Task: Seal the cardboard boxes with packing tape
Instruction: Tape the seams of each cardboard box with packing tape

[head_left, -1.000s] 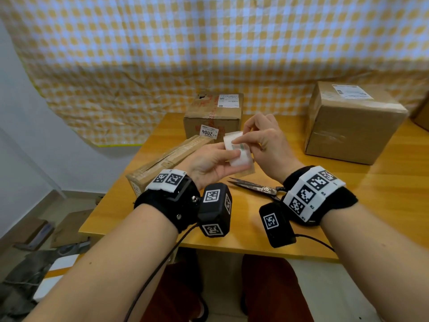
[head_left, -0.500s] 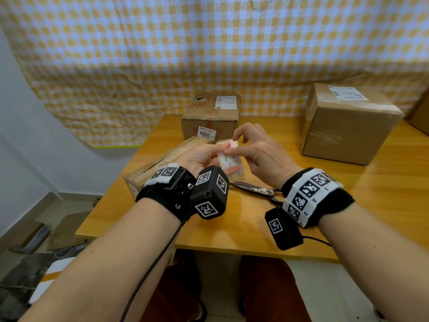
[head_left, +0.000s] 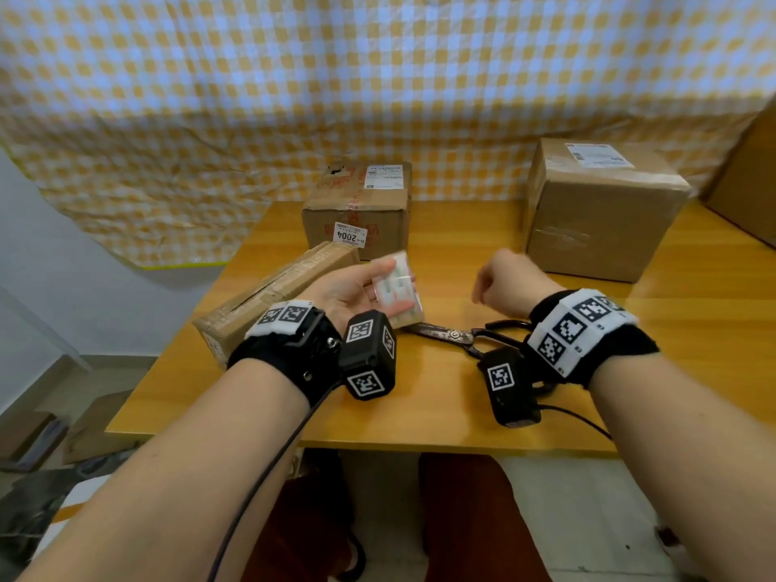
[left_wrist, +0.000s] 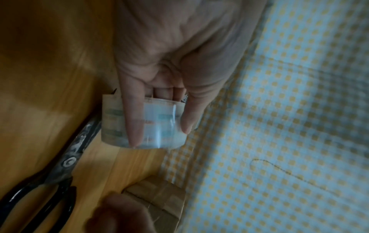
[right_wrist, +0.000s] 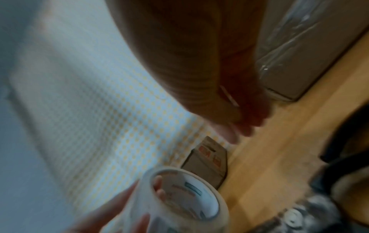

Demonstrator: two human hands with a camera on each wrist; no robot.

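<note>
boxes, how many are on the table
3 fully in view: a long flat box at left, a labelled box at back centre, a big box at back right. A brown edge at far right may be a fourth.

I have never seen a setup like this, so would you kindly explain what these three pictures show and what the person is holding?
There is no machine here: a person works with bare hands, wearing a camera on the head and one on each wrist, on black bands with square markers. The large picture looks down from the head; the two blurry ones look along each hand.

The left hand holds a clear roll of packing tape, fingers through its core. The right hand is loosely curled and holds nothing that I can see.

On the yellow wooden table lie dark metal scissors, a long flat cardboard box, a small labelled cardboard box and a larger cube-shaped cardboard box.
</note>
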